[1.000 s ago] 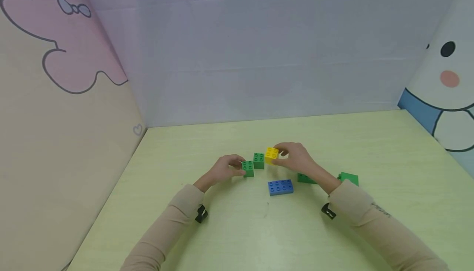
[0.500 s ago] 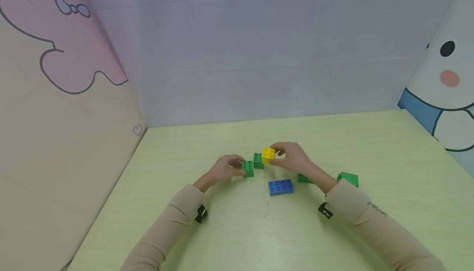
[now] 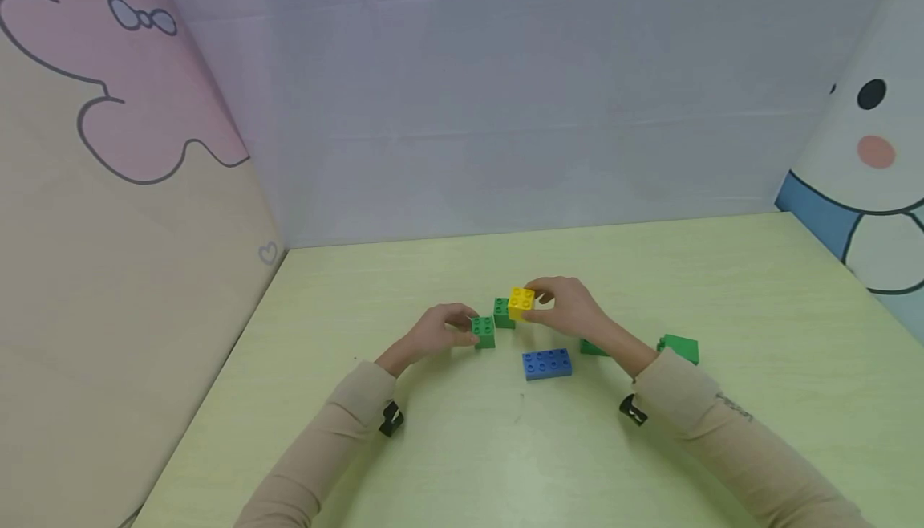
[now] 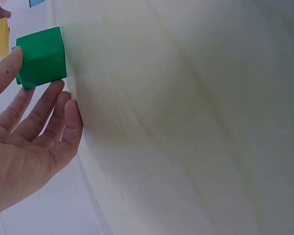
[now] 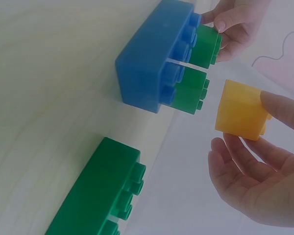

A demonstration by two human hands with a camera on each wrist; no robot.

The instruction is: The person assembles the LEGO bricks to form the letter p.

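My left hand (image 3: 435, 330) pinches a small square green toy brick (image 3: 484, 334) between thumb and fingers, close to the table. A second square green brick (image 3: 500, 315) stands just right of and behind it. My right hand (image 3: 570, 306) holds a yellow square brick (image 3: 520, 304) by its sides, studs up, and in the head view the yellow brick overlaps the second green one. From the right wrist, the yellow brick (image 5: 241, 110) shows lifted off the table, thumb on one side and fingers on the other. The left wrist view shows the held green brick (image 4: 41, 58) from below.
A blue rectangular brick (image 3: 547, 364) lies nearer to me, in front of the yellow one. A green brick (image 3: 593, 347) is partly hidden under my right forearm, and another green piece (image 3: 680, 347) lies beside the sleeve. A pale wall (image 3: 469, 111) closes the table's far side.
My right hand has carried the yellow brick a little left, over toward the second green brick. The green brick in my left hand has shifted slightly toward me.
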